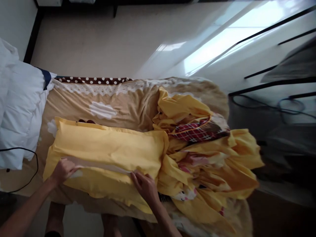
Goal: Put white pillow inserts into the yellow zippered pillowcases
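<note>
A yellow pillowcase [111, 144] lies flat on the bed, with a long slit running lengthwise along its nearer part. A pale strip of what lies under the slit shows between its edges. My left hand [64, 170] is closed on the slit's edge near the left end, fingers pinched together. Toward the right end, my right hand [145, 185] pinches the same edge between thumb and fingers. The edge is drawn fairly straight between both hands. Crumpled yellow printed bedding [202, 164], with red plaid patches, lies against the pillowcase's right side.
A tan blanket [123, 102] with cloud prints covers the bed. A white quilt [19, 108] is piled at the left, with a black cable [37, 161] beside it. Black metal bars [271, 84] and a loose cable [259, 105] stand at the right, beyond the bed.
</note>
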Demonstrator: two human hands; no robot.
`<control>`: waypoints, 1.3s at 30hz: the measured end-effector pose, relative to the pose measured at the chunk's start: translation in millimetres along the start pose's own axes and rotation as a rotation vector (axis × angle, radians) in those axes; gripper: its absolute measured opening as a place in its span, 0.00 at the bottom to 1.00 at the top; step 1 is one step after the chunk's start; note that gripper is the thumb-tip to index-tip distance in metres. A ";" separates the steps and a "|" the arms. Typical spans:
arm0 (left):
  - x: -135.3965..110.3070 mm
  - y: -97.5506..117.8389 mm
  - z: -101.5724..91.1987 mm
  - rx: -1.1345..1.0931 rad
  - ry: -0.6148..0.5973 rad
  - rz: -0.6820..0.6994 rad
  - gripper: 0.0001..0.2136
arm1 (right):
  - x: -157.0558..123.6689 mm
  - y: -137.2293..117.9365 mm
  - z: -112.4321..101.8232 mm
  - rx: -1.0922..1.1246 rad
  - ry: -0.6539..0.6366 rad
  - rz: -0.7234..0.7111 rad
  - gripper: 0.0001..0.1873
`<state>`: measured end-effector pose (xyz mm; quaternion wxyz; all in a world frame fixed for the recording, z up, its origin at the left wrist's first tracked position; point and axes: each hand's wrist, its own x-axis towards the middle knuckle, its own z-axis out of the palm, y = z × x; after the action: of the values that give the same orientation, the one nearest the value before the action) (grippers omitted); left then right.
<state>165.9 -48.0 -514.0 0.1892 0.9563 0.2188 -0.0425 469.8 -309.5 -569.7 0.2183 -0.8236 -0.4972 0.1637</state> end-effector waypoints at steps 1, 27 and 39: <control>-12.6 9.8 -13.6 -0.053 0.122 0.099 0.22 | -9.5 -2.5 -5.4 0.004 0.033 -0.030 0.25; -170.4 -85.8 71.2 -0.688 0.242 -1.032 0.28 | 23.8 -220.2 95.1 0.121 -0.145 -0.208 0.18; -166.4 -75.4 58.7 -0.451 0.657 -1.166 0.20 | 67.5 -230.5 87.5 0.075 -0.231 -0.440 0.11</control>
<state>-16.7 -74.6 -566.8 0.2532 0.5840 0.7449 0.2001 285.4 -137.5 -527.3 0.2210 -0.6626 -0.6798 0.2235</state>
